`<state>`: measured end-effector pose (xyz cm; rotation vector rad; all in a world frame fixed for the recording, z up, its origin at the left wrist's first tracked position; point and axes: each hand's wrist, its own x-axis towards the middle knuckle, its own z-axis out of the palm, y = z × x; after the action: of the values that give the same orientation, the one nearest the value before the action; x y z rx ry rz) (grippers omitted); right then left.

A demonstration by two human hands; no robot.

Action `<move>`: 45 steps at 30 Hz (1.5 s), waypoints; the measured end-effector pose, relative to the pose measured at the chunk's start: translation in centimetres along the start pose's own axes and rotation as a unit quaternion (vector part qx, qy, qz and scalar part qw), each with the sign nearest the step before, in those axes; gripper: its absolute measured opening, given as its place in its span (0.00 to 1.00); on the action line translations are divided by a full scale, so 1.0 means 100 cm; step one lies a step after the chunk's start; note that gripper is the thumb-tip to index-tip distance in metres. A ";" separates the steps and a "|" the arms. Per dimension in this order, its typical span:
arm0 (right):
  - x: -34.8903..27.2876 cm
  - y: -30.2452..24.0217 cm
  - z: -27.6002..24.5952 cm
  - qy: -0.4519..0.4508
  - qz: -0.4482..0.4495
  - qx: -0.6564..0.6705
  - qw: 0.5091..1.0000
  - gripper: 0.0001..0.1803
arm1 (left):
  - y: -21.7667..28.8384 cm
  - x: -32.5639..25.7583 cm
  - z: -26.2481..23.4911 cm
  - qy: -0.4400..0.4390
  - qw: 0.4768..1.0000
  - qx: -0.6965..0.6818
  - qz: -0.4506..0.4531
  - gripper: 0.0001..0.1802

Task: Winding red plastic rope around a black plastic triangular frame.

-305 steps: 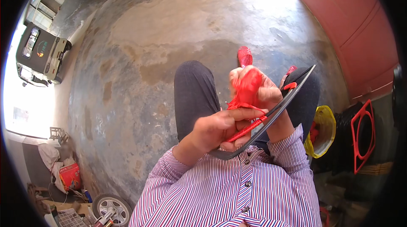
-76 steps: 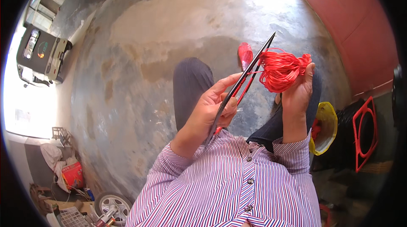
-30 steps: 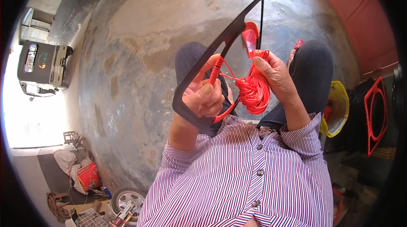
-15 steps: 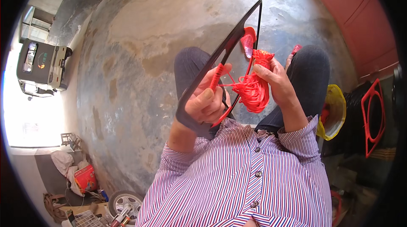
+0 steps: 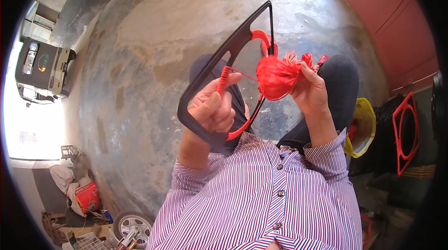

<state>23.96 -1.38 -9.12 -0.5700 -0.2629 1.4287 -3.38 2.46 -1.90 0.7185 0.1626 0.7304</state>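
Note:
A black plastic frame (image 5: 239, 37), tilted above my lap, has a round inner opening partly wrapped in red cord. My left hand (image 5: 211, 109) grips it, thumb and fingers closed about a tightly wound red section (image 5: 224, 80). From there a thin strand runs across to a thick bundle of red cord (image 5: 276, 78). My right hand (image 5: 310, 92) pinches that bundle at its right end, and the bundle hangs in front of the frame's far side. Part of the frame's lower edge is hidden behind my left hand.
To my right, a yellow bag (image 5: 365, 128) holds something red, and beside it stands a red-wrapped frame (image 5: 405, 133). A small wheel (image 5: 132, 224), a red package (image 5: 87, 197) and tools lie at lower left. A vehicle (image 5: 44, 70) stands outside the doorway.
The black frame has shifted left and turned, showing more of its round opening. My right hand has tipped the cord bundle upward, and it sits a little higher.

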 end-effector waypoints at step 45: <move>-0.006 0.018 0.015 -0.009 0.010 -0.176 0.984 0.20 | -0.002 -0.004 -0.008 -0.061 0.997 -0.029 -0.023 0.31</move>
<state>21.57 -1.52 -8.67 -0.8494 -0.5333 1.4151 -3.87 2.53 -2.67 0.7002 0.0473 0.6433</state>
